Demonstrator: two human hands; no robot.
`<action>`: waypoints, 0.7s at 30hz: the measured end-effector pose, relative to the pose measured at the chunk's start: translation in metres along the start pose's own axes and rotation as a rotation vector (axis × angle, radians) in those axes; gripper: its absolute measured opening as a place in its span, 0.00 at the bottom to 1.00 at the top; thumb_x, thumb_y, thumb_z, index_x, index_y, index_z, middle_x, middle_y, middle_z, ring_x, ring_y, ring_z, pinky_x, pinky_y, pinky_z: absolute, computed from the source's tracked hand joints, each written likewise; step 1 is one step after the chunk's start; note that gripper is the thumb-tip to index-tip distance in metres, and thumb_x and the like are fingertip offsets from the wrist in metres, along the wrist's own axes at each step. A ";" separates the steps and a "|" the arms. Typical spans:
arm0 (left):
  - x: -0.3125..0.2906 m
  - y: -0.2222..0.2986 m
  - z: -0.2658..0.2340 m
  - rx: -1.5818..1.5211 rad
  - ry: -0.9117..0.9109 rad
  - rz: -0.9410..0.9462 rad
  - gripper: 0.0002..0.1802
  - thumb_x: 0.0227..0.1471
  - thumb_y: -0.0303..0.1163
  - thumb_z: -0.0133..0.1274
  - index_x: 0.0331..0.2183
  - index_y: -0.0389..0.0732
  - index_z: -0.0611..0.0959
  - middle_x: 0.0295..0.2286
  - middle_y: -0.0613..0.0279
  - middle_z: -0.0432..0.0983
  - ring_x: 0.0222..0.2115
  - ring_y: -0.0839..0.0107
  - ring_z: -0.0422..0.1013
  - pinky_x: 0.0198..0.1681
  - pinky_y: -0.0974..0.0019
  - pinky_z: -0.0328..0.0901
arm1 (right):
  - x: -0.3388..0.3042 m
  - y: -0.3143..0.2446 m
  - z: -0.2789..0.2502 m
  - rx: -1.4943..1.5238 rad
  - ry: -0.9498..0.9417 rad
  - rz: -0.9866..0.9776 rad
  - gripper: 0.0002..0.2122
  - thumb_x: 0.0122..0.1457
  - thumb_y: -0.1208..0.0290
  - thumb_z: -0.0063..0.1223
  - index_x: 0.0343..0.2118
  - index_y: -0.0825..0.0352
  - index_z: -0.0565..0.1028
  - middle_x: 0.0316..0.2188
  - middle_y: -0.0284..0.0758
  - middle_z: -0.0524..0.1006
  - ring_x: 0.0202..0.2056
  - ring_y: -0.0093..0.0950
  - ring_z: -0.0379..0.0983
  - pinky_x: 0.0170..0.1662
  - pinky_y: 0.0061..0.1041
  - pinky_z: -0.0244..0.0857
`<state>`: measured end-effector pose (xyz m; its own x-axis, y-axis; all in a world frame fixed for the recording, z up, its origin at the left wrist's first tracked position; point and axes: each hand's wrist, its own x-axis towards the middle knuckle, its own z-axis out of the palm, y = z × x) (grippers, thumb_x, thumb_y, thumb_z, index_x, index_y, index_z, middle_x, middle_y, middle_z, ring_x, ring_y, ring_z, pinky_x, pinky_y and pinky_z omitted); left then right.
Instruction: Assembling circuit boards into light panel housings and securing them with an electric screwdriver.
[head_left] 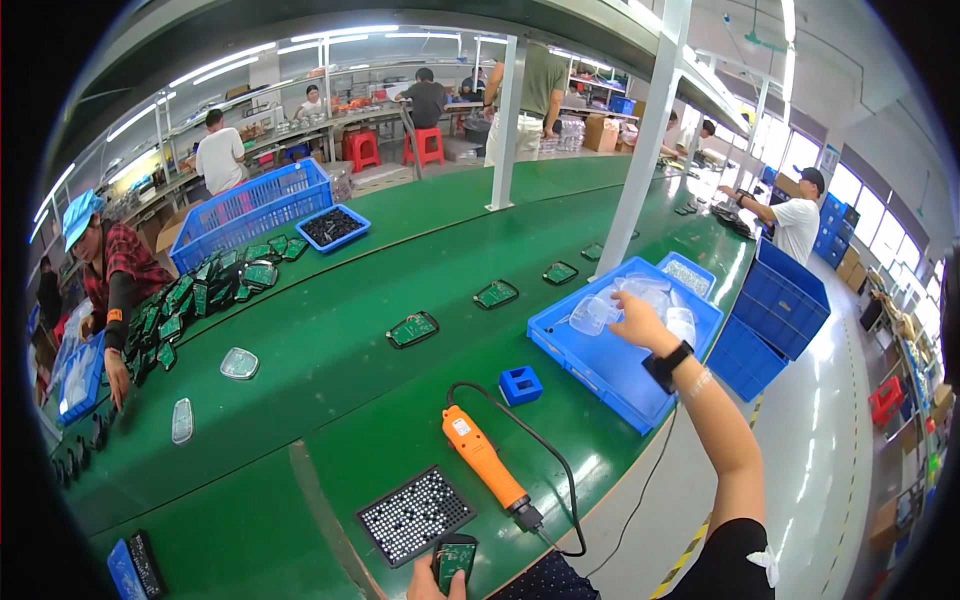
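Note:
At the lower edge my left hand (pixel 432 584) grips a black housing with a green circuit board (pixel 457 558) in it, beside a black tray (pixel 418 515) filled with small pale pieces. My right hand (pixel 640 325), with a dark watch on the wrist, reaches over a shallow blue bin (pixel 625 365). Its fingers are closed on a clear plastic cover (pixel 590 315); more clear covers (pixel 650 290) lie heaped behind it. Between my hands an orange electric screwdriver (pixel 482 455) rests on the green bench, its black cable looping to the right. A small blue block with openings (pixel 520 385) sits near it.
Housings with circuit boards (pixel 412 328) lie in a row along the bench, and a pile of them (pixel 200 290) is at left. A co-worker (pixel 118 260) reaches in there. Blue crates (pixel 785 295) are stacked at right. A metal post (pixel 640 150) rises behind the bin.

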<state>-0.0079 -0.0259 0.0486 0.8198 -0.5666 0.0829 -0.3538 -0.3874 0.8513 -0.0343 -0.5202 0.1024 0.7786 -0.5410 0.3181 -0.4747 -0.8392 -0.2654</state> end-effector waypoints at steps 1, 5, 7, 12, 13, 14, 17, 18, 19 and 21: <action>0.000 0.000 -0.001 -0.002 0.005 0.003 0.23 0.45 0.29 0.54 0.44 0.34 0.69 0.34 0.44 0.71 0.35 0.50 0.68 0.39 0.59 0.62 | 0.009 0.023 0.012 -0.160 -0.030 -0.010 0.24 0.41 0.68 0.58 0.43 0.71 0.68 0.32 0.46 0.75 0.38 0.40 0.72 0.41 0.33 0.66; -0.005 -0.004 -0.006 -0.115 0.087 -0.158 0.20 0.47 0.25 0.50 0.44 0.34 0.68 0.35 0.49 0.71 0.37 0.58 0.69 0.40 0.63 0.63 | 0.031 0.036 0.080 -0.317 0.030 -0.278 0.21 0.43 0.67 0.56 0.41 0.70 0.69 0.29 0.44 0.76 0.35 0.41 0.73 0.38 0.32 0.68; -0.007 -0.002 -0.006 -0.494 0.113 -0.294 0.20 0.48 0.23 0.48 0.46 0.35 0.67 0.36 0.52 0.71 0.36 0.62 0.70 0.38 0.64 0.65 | 0.043 0.029 0.084 -0.374 -0.064 -0.235 0.20 0.43 0.67 0.55 0.40 0.71 0.69 0.30 0.44 0.75 0.34 0.40 0.73 0.36 0.32 0.68; -0.006 -0.007 -0.010 -1.057 0.130 -0.359 0.22 0.49 0.20 0.46 0.48 0.36 0.64 0.37 0.54 0.70 0.33 0.62 0.71 0.34 0.62 0.69 | 0.053 0.030 0.103 -0.638 -0.208 -0.286 0.14 0.45 0.68 0.52 0.34 0.71 0.71 0.26 0.41 0.76 0.29 0.37 0.75 0.31 0.31 0.70; -0.006 -0.008 -0.009 -1.060 0.144 -0.359 0.22 0.49 0.20 0.46 0.48 0.36 0.64 0.37 0.54 0.70 0.33 0.62 0.71 0.34 0.62 0.69 | 0.053 0.029 0.106 -0.704 -0.181 -0.373 0.12 0.46 0.69 0.51 0.33 0.70 0.72 0.24 0.40 0.76 0.29 0.37 0.75 0.30 0.31 0.70; -0.006 -0.010 -0.009 -1.069 0.134 -0.349 0.23 0.50 0.20 0.45 0.49 0.36 0.63 0.37 0.53 0.70 0.33 0.61 0.72 0.33 0.61 0.70 | 0.051 0.030 0.107 -0.704 -0.179 -0.385 0.12 0.46 0.69 0.51 0.33 0.70 0.72 0.24 0.40 0.76 0.29 0.37 0.75 0.30 0.31 0.70; -0.006 -0.012 -0.009 -1.086 0.135 -0.335 0.24 0.50 0.20 0.44 0.50 0.35 0.60 0.39 0.52 0.69 0.32 0.59 0.72 0.33 0.59 0.71 | 0.042 0.018 0.104 -0.705 -0.147 -0.232 0.09 0.46 0.71 0.50 0.30 0.69 0.73 0.26 0.42 0.75 0.29 0.36 0.75 0.30 0.31 0.70; -0.007 -0.010 -0.008 -1.115 0.171 -0.334 0.22 0.49 0.21 0.46 0.48 0.35 0.63 0.37 0.52 0.69 0.31 0.59 0.71 0.31 0.59 0.70 | 0.037 0.007 0.096 -0.679 -0.112 -0.172 0.08 0.46 0.72 0.49 0.30 0.69 0.71 0.28 0.43 0.75 0.29 0.37 0.75 0.31 0.31 0.69; -0.007 -0.007 -0.008 -1.146 0.206 -0.333 0.20 0.48 0.22 0.48 0.45 0.34 0.66 0.36 0.52 0.69 0.29 0.59 0.71 0.29 0.59 0.69 | 0.031 -0.003 0.085 -0.654 -0.077 -0.110 0.07 0.47 0.72 0.49 0.29 0.68 0.70 0.29 0.44 0.74 0.30 0.38 0.74 0.31 0.32 0.69; -0.006 0.000 -0.014 -1.179 0.252 -0.336 0.18 0.47 0.24 0.49 0.43 0.34 0.69 0.35 0.52 0.70 0.28 0.59 0.71 0.28 0.58 0.68 | 0.025 -0.011 0.062 -0.368 0.166 -0.003 0.08 0.48 0.72 0.46 0.30 0.69 0.66 0.30 0.46 0.72 0.30 0.41 0.72 0.31 0.35 0.68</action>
<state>-0.0066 -0.0118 0.0550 0.9004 -0.3611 -0.2425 0.4012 0.4740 0.7838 0.0157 -0.5208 0.0566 0.7173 -0.5150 0.4693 -0.6114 -0.7883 0.0695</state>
